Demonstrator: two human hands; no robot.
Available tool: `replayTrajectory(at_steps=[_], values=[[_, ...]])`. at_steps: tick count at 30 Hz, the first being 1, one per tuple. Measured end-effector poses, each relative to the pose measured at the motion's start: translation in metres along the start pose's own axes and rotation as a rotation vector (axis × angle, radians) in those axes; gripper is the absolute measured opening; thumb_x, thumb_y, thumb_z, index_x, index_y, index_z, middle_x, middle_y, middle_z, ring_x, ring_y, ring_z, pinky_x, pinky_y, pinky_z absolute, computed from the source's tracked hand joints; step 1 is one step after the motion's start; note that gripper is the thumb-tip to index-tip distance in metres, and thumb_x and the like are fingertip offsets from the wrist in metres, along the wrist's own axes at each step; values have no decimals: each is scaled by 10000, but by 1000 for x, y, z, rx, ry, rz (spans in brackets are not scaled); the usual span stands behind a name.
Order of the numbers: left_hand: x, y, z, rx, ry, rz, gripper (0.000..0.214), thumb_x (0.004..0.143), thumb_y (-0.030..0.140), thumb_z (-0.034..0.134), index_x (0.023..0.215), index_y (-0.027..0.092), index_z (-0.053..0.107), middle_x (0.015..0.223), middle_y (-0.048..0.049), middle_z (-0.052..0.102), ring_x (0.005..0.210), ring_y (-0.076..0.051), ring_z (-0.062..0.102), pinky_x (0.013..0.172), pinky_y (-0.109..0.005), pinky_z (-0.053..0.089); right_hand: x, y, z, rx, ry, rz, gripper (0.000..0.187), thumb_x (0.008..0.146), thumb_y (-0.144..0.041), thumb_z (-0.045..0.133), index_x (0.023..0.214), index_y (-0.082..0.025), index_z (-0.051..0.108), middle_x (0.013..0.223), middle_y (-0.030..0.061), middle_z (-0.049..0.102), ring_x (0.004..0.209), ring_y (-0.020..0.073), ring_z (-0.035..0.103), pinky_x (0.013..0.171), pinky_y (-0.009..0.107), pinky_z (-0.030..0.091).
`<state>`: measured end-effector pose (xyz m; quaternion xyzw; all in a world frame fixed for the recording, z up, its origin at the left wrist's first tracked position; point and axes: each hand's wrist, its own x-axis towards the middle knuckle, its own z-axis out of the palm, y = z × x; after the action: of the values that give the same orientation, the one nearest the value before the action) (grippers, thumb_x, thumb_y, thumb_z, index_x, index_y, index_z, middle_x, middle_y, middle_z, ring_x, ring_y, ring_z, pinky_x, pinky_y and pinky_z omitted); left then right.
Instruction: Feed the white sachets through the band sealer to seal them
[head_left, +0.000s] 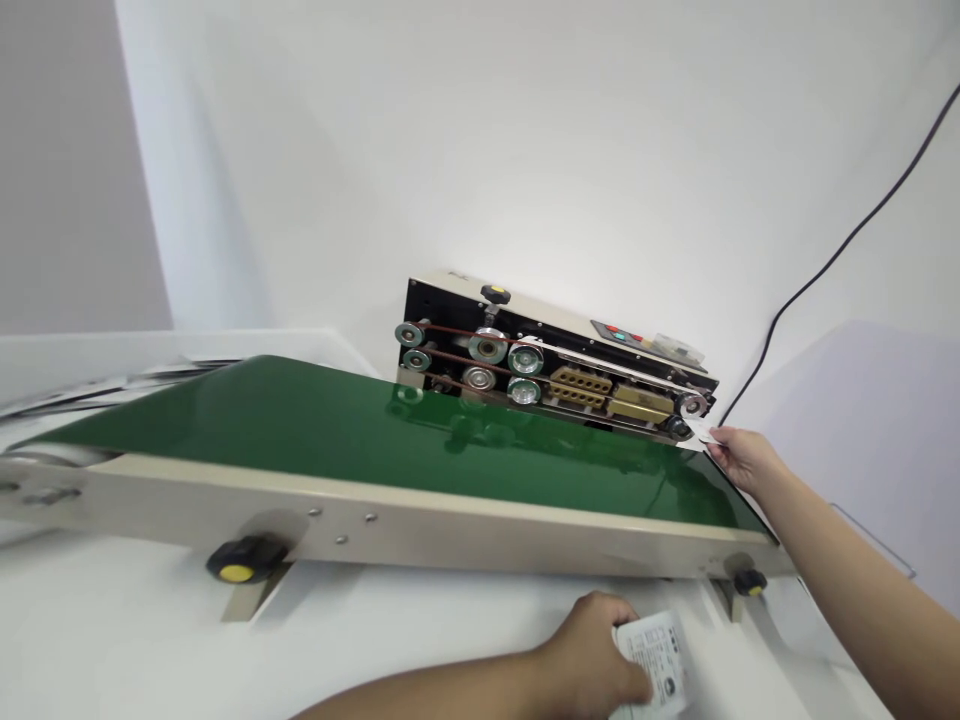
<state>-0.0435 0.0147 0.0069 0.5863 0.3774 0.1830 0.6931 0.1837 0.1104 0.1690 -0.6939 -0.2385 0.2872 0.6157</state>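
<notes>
A band sealer [559,365] with exposed pulleys and brass-coloured blocks stands behind a green conveyor belt [337,430]. At its right end, my right hand [746,460] pinches a small white packet [701,430], whose far edge reaches the last pulleys. Whether the rollers grip that edge I cannot tell. Below the conveyor's front rail, my left hand [592,655] is closed around pale printed packets [654,658] with dark text. How many are in the hand is not clear.
Black knobs with yellow caps, one at the left [246,560] and one at the right [748,582], stick out under the front rail [450,510]. A black cable [847,245] runs down the right wall behind the sealer. Flat sheets [112,385] lie beyond the belt's left end.
</notes>
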Motion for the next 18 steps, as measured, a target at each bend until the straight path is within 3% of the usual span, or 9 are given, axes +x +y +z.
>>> replayTrajectory(at_steps=[10,15,18], values=[[1,3,0,20,-3,3,377,441,58,681,807,145,654,674,16,623,638,-172,576,501,-213,397,-24,-3,10,-65,-129,6,126,792,-1,499,778,-123,524,545,-11,555,380,43,490,339,74,445],[2,3,1,9,-15,23,337,435,65,689,763,140,668,662,15,628,620,-165,570,495,-212,394,-35,-3,12,-123,-217,-20,70,826,-67,484,845,-124,520,640,36,604,452,77,553,404,137,496],[3,2,1,-2,-15,18,346,437,69,693,776,136,676,668,6,637,614,-169,575,480,-209,393,-51,1,4,-245,-169,-156,156,803,-143,559,951,-150,510,700,36,608,527,129,592,467,227,529]])
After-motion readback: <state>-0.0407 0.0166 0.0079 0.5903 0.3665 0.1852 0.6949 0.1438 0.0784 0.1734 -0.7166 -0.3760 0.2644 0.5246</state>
